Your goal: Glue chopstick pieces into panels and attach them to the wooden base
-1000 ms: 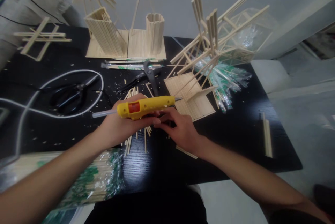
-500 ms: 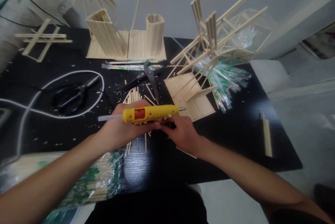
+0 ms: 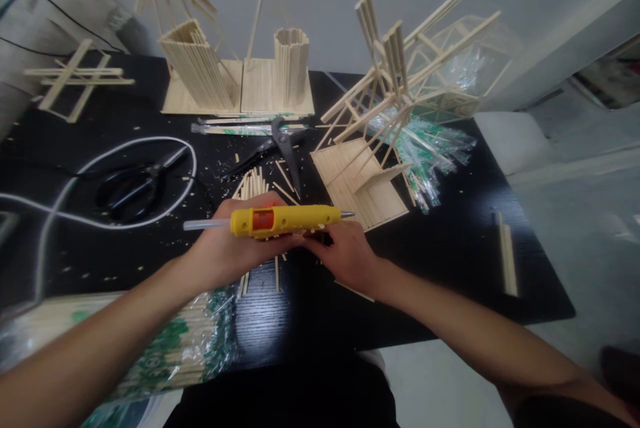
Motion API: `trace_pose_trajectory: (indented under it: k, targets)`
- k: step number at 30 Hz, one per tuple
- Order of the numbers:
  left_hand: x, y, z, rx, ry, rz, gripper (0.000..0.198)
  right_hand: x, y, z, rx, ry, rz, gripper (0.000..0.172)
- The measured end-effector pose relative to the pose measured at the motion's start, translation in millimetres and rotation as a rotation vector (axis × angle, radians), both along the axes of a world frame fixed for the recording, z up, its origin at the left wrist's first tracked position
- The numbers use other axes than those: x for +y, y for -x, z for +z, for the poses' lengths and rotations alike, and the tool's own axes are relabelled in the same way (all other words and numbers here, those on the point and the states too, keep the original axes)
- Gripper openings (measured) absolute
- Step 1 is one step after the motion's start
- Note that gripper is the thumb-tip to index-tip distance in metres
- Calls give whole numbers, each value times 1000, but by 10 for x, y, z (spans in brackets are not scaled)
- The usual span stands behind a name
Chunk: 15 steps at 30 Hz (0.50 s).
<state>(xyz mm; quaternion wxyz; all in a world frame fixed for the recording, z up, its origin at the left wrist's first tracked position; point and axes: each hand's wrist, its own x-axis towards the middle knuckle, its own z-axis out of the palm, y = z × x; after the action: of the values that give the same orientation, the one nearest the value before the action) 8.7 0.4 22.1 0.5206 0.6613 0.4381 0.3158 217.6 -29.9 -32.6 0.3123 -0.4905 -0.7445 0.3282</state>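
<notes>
A yellow hot glue gun (image 3: 290,220) lies level across the view, its metal tip to the right and a clear glue stick jutting from its left end. My left hand (image 3: 235,241) is closed around its lower part, which the gun's body hides from above. Just under the barrel, my right hand (image 3: 347,248) has its fingers pinched together against my left fingertips. Whatever they hold is hidden. Loose thin wooden sticks (image 3: 255,181) lie on the black table beneath and behind my left hand.
Black-handled scissors (image 3: 133,191) lie inside a white cable loop (image 3: 195,168). Dark pliers (image 3: 286,148) rest beyond my hands. Stick-built structures (image 3: 293,68) line the back, with a leaning frame (image 3: 395,81) at right. A plastic-wrapped stick bundle (image 3: 175,348) is at lower left.
The view has shifted slightly, so most things appear a little further left. Both hands and the glue gun keep nearly the same pose.
</notes>
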Motion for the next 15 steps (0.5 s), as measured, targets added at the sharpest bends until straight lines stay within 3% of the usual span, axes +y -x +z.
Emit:
trace_pose_trajectory:
  k: [5,8,12,15]
  targets:
    - [26,2,28,0,114,74,24,9,11,83,192,89,42,14]
    - [84,16,65,-51,198,172,25,30,19,173,411,283,73,29]
    - [166,35,40,-189,301,260,34,74,23,254,673,626,161,33]
    - [188,41,1,-217,359,265,33,78,20,275,688,650,186,31]
